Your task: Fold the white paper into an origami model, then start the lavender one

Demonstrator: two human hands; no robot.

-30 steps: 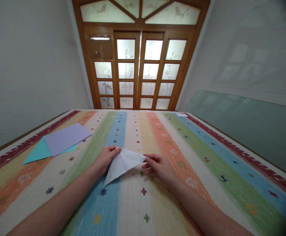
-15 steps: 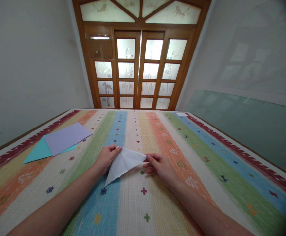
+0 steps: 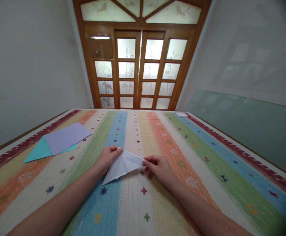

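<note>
A folded sheet of white paper (image 3: 124,165), roughly triangular with crease lines across it, is held between both hands above the striped cloth. My left hand (image 3: 108,158) pinches its upper left corner, thumb on top and fingers behind. The right corner sits between the thumb and fingers of my right hand (image 3: 157,166). One pointed tip of the paper hangs free at the lower left, near my left wrist. The fingers behind the paper are partly hidden.
A lilac sheet of paper (image 3: 68,138) overlaps a turquoise sheet (image 3: 36,151) on the left of the table. Colourful striped cloth (image 3: 133,209) covers the tabletop. Beyond the far edge stand wooden doors with glass panes (image 3: 140,68); a pale green glass panel (image 3: 241,121) is at the right.
My right hand has shifted slightly left and down with its corner of the white paper. The paper's free lower tip has swung a little to the left.
</note>
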